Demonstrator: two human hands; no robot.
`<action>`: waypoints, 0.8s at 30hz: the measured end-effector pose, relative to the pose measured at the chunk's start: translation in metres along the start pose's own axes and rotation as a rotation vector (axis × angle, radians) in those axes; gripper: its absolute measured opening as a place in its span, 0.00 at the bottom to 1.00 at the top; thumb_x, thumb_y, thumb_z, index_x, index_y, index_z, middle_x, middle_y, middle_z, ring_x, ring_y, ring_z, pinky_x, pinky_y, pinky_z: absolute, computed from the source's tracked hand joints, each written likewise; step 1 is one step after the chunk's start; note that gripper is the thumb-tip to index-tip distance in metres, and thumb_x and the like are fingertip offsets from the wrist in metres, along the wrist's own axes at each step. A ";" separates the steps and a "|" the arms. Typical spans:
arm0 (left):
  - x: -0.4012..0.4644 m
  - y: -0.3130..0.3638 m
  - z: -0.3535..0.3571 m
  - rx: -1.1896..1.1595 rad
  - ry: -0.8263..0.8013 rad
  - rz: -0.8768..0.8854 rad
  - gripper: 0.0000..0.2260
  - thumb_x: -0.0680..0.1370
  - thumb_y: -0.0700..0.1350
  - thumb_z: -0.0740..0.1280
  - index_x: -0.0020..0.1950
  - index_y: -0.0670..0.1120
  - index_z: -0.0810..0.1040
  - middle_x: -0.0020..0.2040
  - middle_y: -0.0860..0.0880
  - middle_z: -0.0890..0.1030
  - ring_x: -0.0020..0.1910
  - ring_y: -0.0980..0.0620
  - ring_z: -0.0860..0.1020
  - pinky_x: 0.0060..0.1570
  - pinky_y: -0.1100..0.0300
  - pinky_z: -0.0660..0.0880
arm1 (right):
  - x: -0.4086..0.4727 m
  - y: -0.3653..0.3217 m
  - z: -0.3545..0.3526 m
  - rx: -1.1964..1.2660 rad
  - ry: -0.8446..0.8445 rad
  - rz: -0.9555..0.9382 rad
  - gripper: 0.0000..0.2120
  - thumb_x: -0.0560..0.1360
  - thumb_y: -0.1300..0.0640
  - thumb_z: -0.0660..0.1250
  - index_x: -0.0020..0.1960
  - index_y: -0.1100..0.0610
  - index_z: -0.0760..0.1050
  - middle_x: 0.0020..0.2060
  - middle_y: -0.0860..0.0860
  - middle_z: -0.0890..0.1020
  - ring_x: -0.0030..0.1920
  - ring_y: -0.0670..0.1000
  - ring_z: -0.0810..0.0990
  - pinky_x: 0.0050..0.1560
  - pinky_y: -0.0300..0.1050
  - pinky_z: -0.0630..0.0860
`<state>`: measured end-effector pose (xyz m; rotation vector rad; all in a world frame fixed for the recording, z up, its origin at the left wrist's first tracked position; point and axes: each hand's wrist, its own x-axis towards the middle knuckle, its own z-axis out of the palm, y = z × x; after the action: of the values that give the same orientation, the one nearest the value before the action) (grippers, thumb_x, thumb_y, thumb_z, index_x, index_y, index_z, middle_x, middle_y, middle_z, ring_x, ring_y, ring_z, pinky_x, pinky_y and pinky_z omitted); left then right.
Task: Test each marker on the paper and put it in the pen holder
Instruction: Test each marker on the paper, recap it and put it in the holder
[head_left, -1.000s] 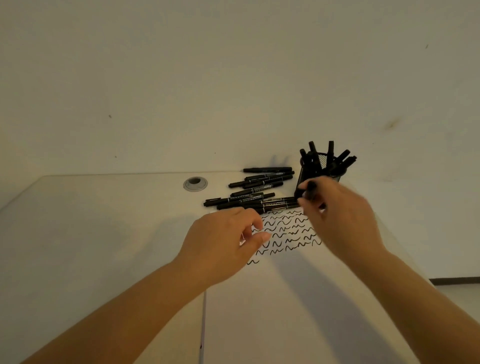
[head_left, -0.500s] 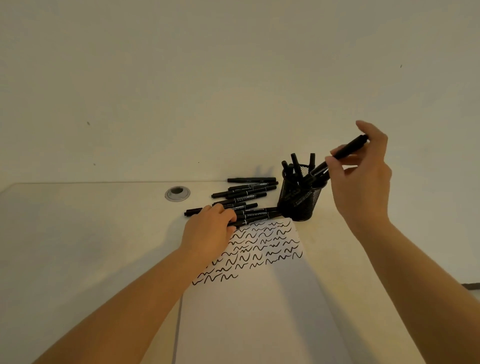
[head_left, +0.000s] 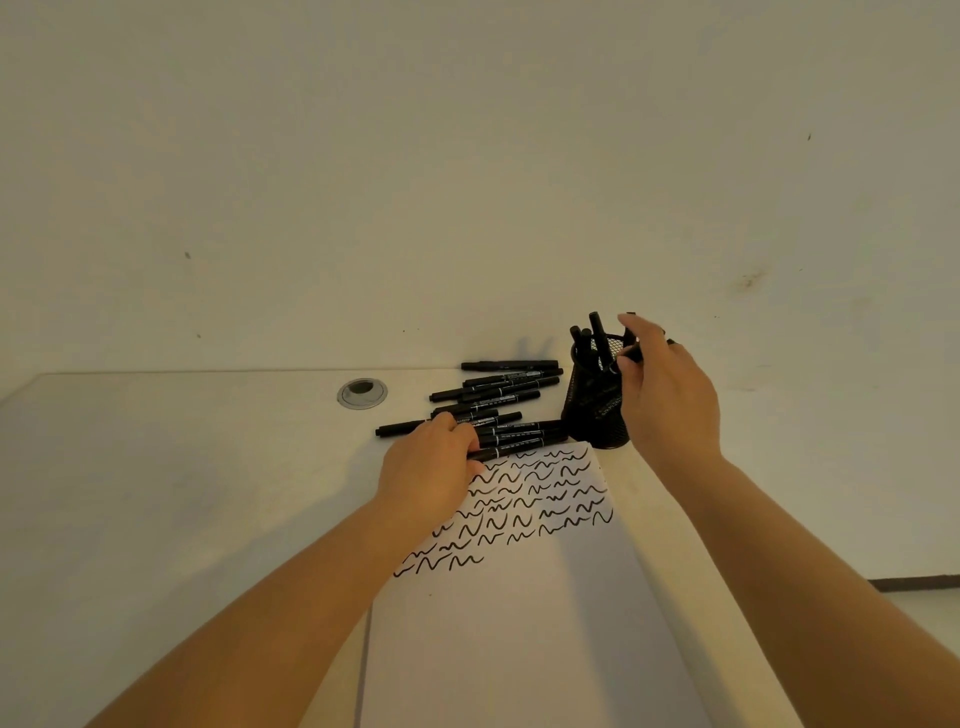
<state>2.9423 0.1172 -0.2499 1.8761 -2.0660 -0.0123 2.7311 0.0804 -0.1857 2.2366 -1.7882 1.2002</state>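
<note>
Several black markers (head_left: 498, 387) lie in a loose pile on the white desk, beyond the top edge of the paper (head_left: 519, 634). The paper's upper part carries rows of black squiggles. My left hand (head_left: 428, 470) lies on the pile's near side with fingers curled round one marker (head_left: 514, 448) that sticks out to the right. The black mesh pen holder (head_left: 589, 415) stands right of the pile with several markers upright in it. My right hand (head_left: 670, 400) is at the holder's rim and pinches a black marker (head_left: 631, 354), mostly hidden by the fingers.
A round grey cable grommet (head_left: 362, 393) sits in the desk left of the pile. The desk's back edge meets a plain wall just beyond the markers. A seam in the desk runs along the paper's left edge.
My right hand has come down from above the holder to its rim with the marker. My left hand has settled on the near markers and curled round one.
</note>
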 end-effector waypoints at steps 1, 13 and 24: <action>-0.001 0.000 0.000 -0.003 0.010 -0.007 0.11 0.77 0.51 0.62 0.58 0.50 0.73 0.54 0.51 0.73 0.50 0.52 0.73 0.42 0.60 0.69 | -0.001 0.001 0.002 -0.025 -0.024 0.011 0.19 0.78 0.61 0.56 0.69 0.52 0.64 0.46 0.56 0.78 0.48 0.57 0.74 0.40 0.47 0.67; -0.030 0.006 -0.028 -0.514 0.073 -0.126 0.04 0.77 0.50 0.61 0.50 0.54 0.72 0.43 0.60 0.74 0.43 0.60 0.74 0.40 0.70 0.66 | -0.035 -0.035 -0.014 -0.035 0.155 -0.122 0.13 0.71 0.61 0.67 0.55 0.58 0.76 0.51 0.55 0.78 0.53 0.57 0.71 0.50 0.48 0.67; -0.082 0.027 -0.052 -0.970 -0.246 0.012 0.09 0.79 0.44 0.59 0.43 0.53 0.76 0.29 0.60 0.78 0.32 0.62 0.75 0.38 0.69 0.72 | -0.090 -0.084 -0.006 0.843 -0.458 0.256 0.11 0.78 0.52 0.58 0.43 0.48 0.78 0.24 0.40 0.77 0.30 0.36 0.75 0.33 0.28 0.70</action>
<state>2.9352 0.2109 -0.2151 1.2666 -1.6946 -1.0748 2.7954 0.1855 -0.1981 2.9855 -2.0160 1.9003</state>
